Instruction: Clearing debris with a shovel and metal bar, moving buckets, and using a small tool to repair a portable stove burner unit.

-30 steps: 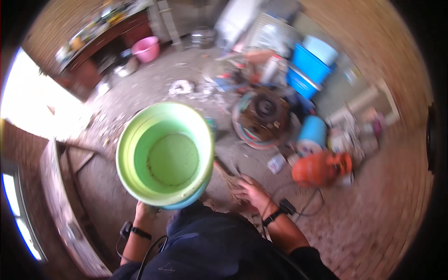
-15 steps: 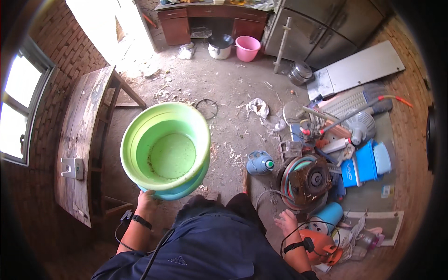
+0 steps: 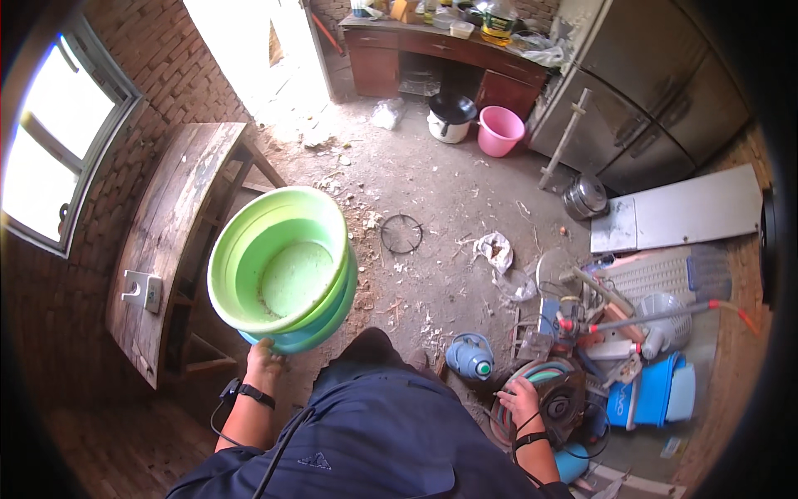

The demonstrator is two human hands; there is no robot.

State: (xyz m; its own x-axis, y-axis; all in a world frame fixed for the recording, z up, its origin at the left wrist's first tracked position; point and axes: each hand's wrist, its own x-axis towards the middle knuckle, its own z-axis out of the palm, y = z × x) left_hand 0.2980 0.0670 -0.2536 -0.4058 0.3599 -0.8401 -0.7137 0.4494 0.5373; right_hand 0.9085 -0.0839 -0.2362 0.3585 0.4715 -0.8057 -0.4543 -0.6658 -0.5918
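Note:
My left hand [image 3: 264,359] is closed on the near rim of the stacked plastic basins. On top sits a light green basin [image 3: 295,279], tilted with its inside facing me; some dirt specks its bottom. Beneath it a blue basin [image 3: 312,339] shows as a curved band. The stack hangs above the floor, to the right of the wooden table. My right hand [image 3: 522,399] is held out with its fingers loosely stretched, apart from anything I can see in it. Below it lie a coiled hose [image 3: 539,374] and a rusty burner-like square piece [image 3: 567,397].
A wooden table [image 3: 179,208] stands along the left wall. Ahead are a pink bucket [image 3: 500,133], a white pot [image 3: 447,129] and a wire ring [image 3: 401,234] on the littered floor. A blue jug [image 3: 470,356] and a blue box [image 3: 644,395] lie to the right.
The view has swung, so the room appears shifted to the right. The basins tilt slightly more and stay in my left hand. My right hand now appears over the hose and square piece.

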